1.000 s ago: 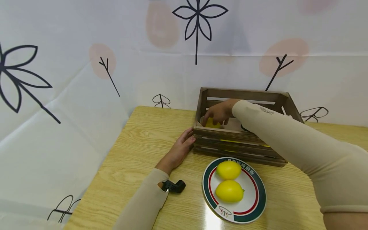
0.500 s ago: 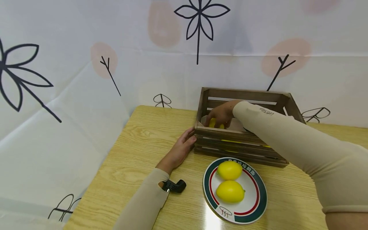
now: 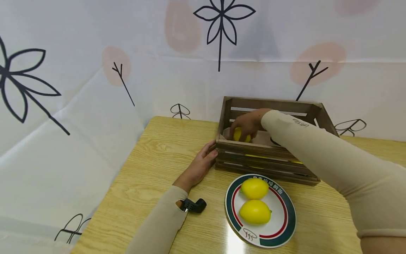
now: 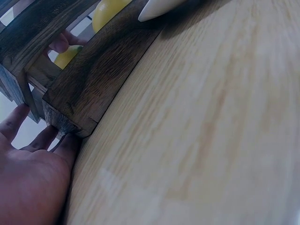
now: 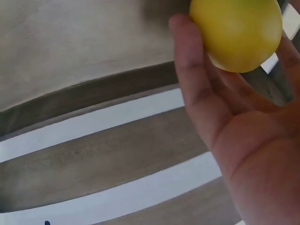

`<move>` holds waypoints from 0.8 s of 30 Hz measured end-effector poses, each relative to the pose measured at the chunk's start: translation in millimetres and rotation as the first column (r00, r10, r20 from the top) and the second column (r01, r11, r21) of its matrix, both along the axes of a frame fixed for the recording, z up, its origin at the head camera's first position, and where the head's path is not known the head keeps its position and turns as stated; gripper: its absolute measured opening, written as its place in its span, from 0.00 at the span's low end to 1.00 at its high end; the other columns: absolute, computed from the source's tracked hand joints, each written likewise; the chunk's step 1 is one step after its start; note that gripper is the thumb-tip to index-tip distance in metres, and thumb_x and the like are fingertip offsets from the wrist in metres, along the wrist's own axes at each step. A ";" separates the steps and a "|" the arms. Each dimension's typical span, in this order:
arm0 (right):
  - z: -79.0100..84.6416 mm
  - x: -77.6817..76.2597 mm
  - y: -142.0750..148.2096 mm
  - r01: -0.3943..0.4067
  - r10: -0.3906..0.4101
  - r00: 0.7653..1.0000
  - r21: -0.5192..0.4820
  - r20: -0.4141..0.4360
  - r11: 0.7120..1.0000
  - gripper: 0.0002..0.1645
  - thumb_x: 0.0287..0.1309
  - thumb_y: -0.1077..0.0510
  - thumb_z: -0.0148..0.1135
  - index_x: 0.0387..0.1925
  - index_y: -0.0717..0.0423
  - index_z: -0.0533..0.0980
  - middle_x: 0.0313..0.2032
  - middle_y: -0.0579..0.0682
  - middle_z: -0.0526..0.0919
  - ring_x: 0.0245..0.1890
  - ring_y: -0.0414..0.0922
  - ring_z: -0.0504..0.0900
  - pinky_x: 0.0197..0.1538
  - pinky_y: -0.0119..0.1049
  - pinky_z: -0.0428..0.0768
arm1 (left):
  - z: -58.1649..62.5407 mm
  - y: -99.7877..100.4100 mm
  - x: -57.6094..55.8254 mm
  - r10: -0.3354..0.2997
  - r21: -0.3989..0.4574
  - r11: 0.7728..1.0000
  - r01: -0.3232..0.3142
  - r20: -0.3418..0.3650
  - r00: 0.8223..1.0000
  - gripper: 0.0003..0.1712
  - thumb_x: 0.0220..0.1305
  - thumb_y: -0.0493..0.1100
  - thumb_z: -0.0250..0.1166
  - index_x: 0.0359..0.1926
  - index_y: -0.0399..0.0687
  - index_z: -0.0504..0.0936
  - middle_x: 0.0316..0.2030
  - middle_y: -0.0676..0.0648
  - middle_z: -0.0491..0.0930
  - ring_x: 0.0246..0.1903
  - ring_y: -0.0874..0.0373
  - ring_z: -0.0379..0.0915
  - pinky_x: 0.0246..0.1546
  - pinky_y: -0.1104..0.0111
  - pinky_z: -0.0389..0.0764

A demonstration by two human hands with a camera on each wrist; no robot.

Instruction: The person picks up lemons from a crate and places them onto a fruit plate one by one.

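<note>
Inside the left end of a brown slatted wooden crate [image 3: 269,148], my right hand [image 3: 248,123] grips a yellow lemon [image 3: 238,134]. In the right wrist view the fingers curl round that lemon [image 5: 236,33], with the crate's slats behind. My left hand [image 3: 200,164] rests against the crate's left end, its fingers fairly straight. The left wrist view shows the fingertips of this hand [image 4: 33,173] touching the crate's corner [image 4: 70,117]. In front of the crate, two lemons [image 3: 254,188] lie on a round plate [image 3: 287,211] with a green rim and red ring.
Yellow shows through the crate's front slats, including a lemon [image 4: 107,13] in the left wrist view. The wood-grain table [image 3: 152,158] ends at the left. A patterned white cloth [image 3: 152,84] hangs behind the crate. A black wrist device [image 3: 193,205] sits on my left wrist.
My right hand has closed round the lemon in the crate and lifted it slightly, shifting a little to the right. My left hand stays at the crate's end.
</note>
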State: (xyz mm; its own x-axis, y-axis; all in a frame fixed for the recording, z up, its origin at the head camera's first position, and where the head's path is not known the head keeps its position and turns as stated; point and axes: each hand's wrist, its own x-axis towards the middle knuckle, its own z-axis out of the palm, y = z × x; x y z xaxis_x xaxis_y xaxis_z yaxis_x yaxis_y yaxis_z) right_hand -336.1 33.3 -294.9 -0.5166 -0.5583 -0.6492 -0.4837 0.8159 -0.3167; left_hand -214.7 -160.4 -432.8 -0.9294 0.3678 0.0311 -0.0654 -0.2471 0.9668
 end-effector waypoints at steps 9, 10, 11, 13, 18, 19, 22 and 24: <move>18.6 0.9 13.8 0.017 -0.021 0.998 -0.060 -0.055 0.998 0.33 0.51 0.55 0.65 0.60 0.48 0.67 0.53 0.57 0.65 0.44 0.50 0.71 0.43 0.41 0.81 | 2.6 5.3 1.5 -0.007 -0.011 1.000 0.007 0.007 1.000 0.32 0.68 0.45 0.49 0.70 0.52 0.49 0.70 0.45 0.46 0.70 0.50 0.43 0.70 0.55 0.45; 21.2 1.3 15.4 0.027 -0.032 0.998 -0.074 -0.061 0.997 0.33 0.51 0.55 0.65 0.60 0.47 0.67 0.52 0.57 0.65 0.43 0.49 0.71 0.42 0.40 0.81 | 2.9 5.4 1.5 -0.005 -0.015 1.000 0.005 0.012 1.000 0.32 0.69 0.45 0.49 0.70 0.52 0.49 0.70 0.45 0.46 0.70 0.50 0.43 0.70 0.55 0.45; 23.6 1.7 17.1 0.032 -0.038 0.997 -0.087 -0.070 0.996 0.32 0.50 0.56 0.65 0.59 0.47 0.67 0.52 0.57 0.65 0.43 0.49 0.71 0.41 0.39 0.80 | 3.3 5.4 1.6 -0.005 -0.017 1.000 0.005 0.015 1.000 0.32 0.69 0.45 0.49 0.70 0.52 0.49 0.70 0.45 0.46 0.70 0.51 0.43 0.70 0.55 0.45; 28.3 2.9 20.5 0.030 -0.042 0.994 -0.119 -0.097 0.992 0.31 0.50 0.56 0.65 0.58 0.47 0.68 0.50 0.57 0.66 0.42 0.49 0.70 0.39 0.38 0.80 | 4.6 5.3 2.0 -0.003 -0.023 1.000 0.003 0.025 1.000 0.32 0.69 0.44 0.48 0.70 0.52 0.49 0.70 0.45 0.46 0.70 0.51 0.43 0.70 0.56 0.45; 39.8 9.3 28.4 0.052 -0.084 0.985 -0.203 -0.151 0.978 0.28 0.50 0.55 0.66 0.54 0.44 0.70 0.52 0.54 0.68 0.44 0.49 0.70 0.40 0.37 0.78 | 15.2 4.8 7.4 -0.007 -0.042 0.999 0.008 0.014 1.000 0.32 0.70 0.42 0.46 0.71 0.49 0.47 0.71 0.43 0.44 0.70 0.49 0.42 0.70 0.54 0.44; 42.1 11.1 30.1 0.066 -0.100 0.984 -0.221 -0.148 0.973 0.28 0.50 0.55 0.66 0.54 0.44 0.70 0.53 0.53 0.67 0.45 0.50 0.69 0.40 0.37 0.78 | 17.6 4.6 8.8 -0.009 -0.051 0.999 0.009 0.009 1.000 0.32 0.70 0.41 0.45 0.71 0.48 0.46 0.71 0.42 0.43 0.70 0.48 0.41 0.70 0.54 0.44; 49.5 16.8 33.9 0.110 -0.145 0.982 -0.256 -0.123 0.961 0.26 0.51 0.56 0.65 0.53 0.42 0.70 0.55 0.52 0.65 0.47 0.51 0.67 0.43 0.39 0.75 | 21.9 3.8 11.9 -0.008 -0.072 0.997 0.008 0.000 1.000 0.32 0.70 0.41 0.45 0.71 0.46 0.45 0.71 0.40 0.42 0.70 0.46 0.40 0.69 0.53 0.44; 54.0 19.8 36.7 0.089 -0.130 0.980 -0.259 -0.148 0.962 0.26 0.51 0.56 0.65 0.53 0.41 0.69 0.55 0.52 0.66 0.47 0.51 0.67 0.44 0.39 0.73 | 20.2 3.8 11.0 -0.005 -0.069 0.998 0.006 0.011 1.000 0.32 0.70 0.40 0.44 0.71 0.47 0.45 0.71 0.41 0.41 0.70 0.47 0.40 0.70 0.54 0.44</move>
